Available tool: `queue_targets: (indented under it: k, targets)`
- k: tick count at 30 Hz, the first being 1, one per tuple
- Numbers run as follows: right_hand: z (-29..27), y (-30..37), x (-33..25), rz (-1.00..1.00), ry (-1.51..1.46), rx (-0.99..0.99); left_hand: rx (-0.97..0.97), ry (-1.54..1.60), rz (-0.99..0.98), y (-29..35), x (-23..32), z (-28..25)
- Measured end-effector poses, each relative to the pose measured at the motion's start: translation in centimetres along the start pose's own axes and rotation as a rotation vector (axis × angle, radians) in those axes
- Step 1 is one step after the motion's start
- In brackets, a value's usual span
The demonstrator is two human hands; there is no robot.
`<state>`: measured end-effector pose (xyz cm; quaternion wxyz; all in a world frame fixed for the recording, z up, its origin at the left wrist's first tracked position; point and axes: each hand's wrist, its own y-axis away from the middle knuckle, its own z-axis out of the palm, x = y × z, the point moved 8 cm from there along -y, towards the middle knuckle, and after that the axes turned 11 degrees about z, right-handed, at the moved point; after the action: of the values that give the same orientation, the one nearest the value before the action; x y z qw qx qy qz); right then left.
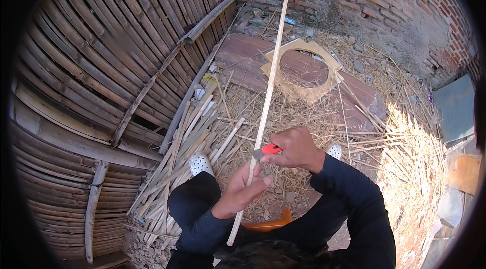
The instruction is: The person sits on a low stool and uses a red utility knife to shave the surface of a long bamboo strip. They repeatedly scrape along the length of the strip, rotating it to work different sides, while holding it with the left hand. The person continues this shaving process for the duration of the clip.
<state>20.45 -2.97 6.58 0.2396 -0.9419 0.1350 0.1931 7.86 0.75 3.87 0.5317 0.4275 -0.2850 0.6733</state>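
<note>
A long, pale bamboo strip (272, 74) runs from between my knees up toward the brick wall, slanting a little to the right. My left hand (243, 190) is closed around its lower part. Just above that grip, my right hand (296, 150) holds a red-handled utility knife (271, 149). The grey blade end of the knife lies against the strip, close to my left thumb and fingers. Part of the handle is hidden inside my right fist.
Split bamboo strips (190, 140) lie heaped by my left foot. Ahead, a board with a round hole (330, 61) rests on a brown panel (243, 59) amid shavings. A bamboo slat wall (101, 56) stands left, a brick wall (385, 1) behind. An orange seat (271, 224) shows beneath me.
</note>
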Motion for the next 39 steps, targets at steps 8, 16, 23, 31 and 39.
queue_targets:
  k: [8, 16, 23, 31, 39]
  targets:
    - [0.3, -1.1, 1.7, 0.134, 0.116, 0.062, 0.003, -0.28, 0.064, 0.4, -0.1, -0.7]
    - [0.3, -2.5, 4.1, 0.172, 0.166, 0.078, -0.03, -0.371, 0.033, 1.2, -0.2, -0.5]
    - [0.3, -3.1, 6.4, 0.206, 0.213, 0.141, -0.099, -0.464, 0.069, 2.3, -0.6, -0.3]
    - [-5.7, -0.6, 25.2, 0.951, 0.222, 0.347, -0.218, -0.361, 0.017, 3.8, -2.3, 0.6]
    - [-2.4, -2.3, 11.4, 0.671, 0.045, 0.126, -0.046, -0.264, 0.006, 2.5, -1.4, -0.9]
